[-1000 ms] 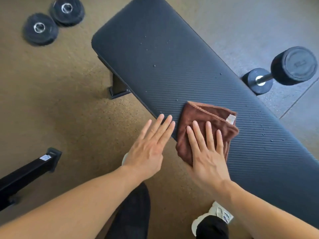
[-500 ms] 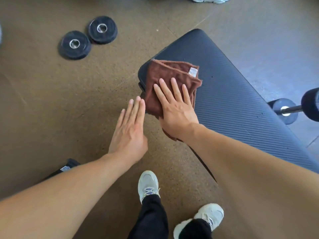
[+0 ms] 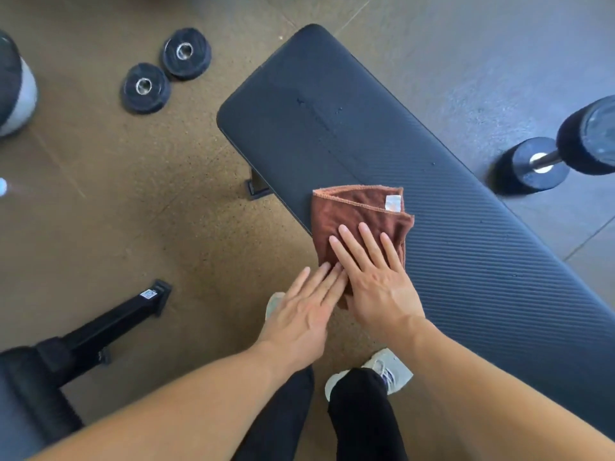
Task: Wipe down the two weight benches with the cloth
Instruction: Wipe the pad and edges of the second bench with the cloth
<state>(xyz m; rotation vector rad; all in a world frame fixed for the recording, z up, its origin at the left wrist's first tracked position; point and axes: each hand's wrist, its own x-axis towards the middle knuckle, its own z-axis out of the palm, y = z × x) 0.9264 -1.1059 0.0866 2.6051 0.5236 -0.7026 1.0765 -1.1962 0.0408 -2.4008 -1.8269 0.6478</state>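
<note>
A dark ribbed weight bench (image 3: 332, 128) runs from the upper middle to the lower right. A folded brown cloth (image 3: 352, 214) with a white tag lies on its near edge. My right hand (image 3: 376, 277) lies flat on the cloth with fingers spread, pressing it onto the pad. My left hand (image 3: 303, 311) is flat and open beside it, its fingertips touching the cloth's near corner at the bench edge. Part of a second bench (image 3: 33, 394) and its black foot bar (image 3: 126, 317) show at the lower left.
Two small black weight plates (image 3: 166, 71) lie on the brown floor at the upper left. A dumbbell (image 3: 565, 151) rests on the floor right of the bench. A grey-black round object (image 3: 15, 91) sits at the left edge. My shoes (image 3: 382, 371) stand below the bench edge.
My right hand has drawn the cloth back from the bench's far end along the near edge toward me. My left hand followed beside it and now touches the cloth.
</note>
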